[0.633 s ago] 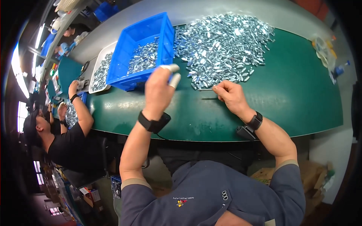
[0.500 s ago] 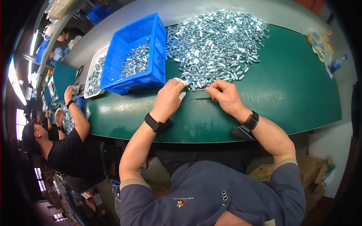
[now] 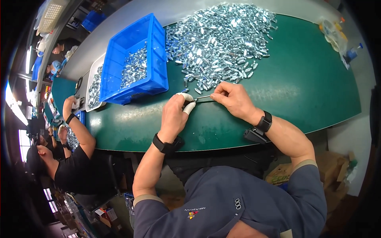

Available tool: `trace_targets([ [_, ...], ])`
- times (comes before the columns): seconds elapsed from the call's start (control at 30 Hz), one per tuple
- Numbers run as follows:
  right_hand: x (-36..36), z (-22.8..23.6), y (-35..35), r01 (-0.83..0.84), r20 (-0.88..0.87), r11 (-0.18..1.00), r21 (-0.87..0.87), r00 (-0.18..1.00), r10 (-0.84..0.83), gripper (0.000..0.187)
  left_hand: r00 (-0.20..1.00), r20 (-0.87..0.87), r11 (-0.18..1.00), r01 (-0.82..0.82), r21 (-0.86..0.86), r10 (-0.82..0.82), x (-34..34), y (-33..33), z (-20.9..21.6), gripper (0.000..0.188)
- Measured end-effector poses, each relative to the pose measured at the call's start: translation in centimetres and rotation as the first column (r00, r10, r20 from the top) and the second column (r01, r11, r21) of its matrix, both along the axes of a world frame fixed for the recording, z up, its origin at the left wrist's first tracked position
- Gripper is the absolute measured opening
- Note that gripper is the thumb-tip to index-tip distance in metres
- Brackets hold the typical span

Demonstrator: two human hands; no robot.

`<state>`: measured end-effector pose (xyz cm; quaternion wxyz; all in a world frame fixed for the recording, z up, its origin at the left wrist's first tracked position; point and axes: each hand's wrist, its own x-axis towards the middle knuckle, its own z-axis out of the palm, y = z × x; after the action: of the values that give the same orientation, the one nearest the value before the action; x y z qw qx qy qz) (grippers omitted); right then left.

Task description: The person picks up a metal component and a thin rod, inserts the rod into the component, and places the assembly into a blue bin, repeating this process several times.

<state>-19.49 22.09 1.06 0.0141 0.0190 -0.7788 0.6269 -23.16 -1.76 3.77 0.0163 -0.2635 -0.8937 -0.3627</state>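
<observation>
Rod (image 3: 204,96), clamped in the right hand (image 3: 235,99), meets a small metal piece (image 3: 195,101) pinched in the left hand (image 3: 174,115), near a shiny pile (image 3: 222,43) on the green bench (image 3: 305,79).

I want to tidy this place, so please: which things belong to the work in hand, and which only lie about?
In use:
- rod, in right hand
- metal pieces
- probably blue bin

Lying about, apparently:
- plastic bag
- blue object
- carton

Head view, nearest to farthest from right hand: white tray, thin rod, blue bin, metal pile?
1. Thin rod: pinched in the right hand
2. Metal pile: just beyond it
3. Blue bin: to its left
4. White tray: farther left, past the bin
</observation>
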Motion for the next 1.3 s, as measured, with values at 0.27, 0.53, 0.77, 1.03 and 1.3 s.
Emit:
trace_targets([
  [0.27, -0.2, 1.3, -1.2, -0.112, -0.020, 0.989, 0.093, 0.993, 0.115, 0.026, 0.985, -0.139, 0.987, 0.120, 0.108, -0.104, 0.2, -0.5, -0.3, 0.017],
  [0.53, 0.8, 0.9, -0.5, -0.115, 0.046, 0.988, 0.106, 0.993, 0.110, 0.030, 0.987, -0.036, 0.962, 0.160, 0.221, -0.156, 1.1, 1.0, -0.2, 0.015],
  [0.77, 0.4, 0.3, -0.7, -0.092, 0.054, 0.994, -0.052, 0.994, 0.095, 0.013, 0.981, 0.062, 0.953, 0.162, 0.256, -0.184, -0.4, 0.1, -0.3, 0.015],
  [1.03, 0.2, 0.3, -0.7, -0.072, 0.081, 0.997, -0.025, 0.994, 0.074, 0.005, 0.896, 0.312, 0.889, 0.166, 0.426, -0.316, -2.4, -0.3, -1.5, 0.019],
  [1.3, 0.6, 0.5, -0.5, -0.068, 0.141, 0.997, 0.025, 0.988, 0.064, 0.006, 0.849, 0.364, 0.857, 0.179, 0.484, -0.383, -2.5, -0.6, -1.3, 0.020],
])
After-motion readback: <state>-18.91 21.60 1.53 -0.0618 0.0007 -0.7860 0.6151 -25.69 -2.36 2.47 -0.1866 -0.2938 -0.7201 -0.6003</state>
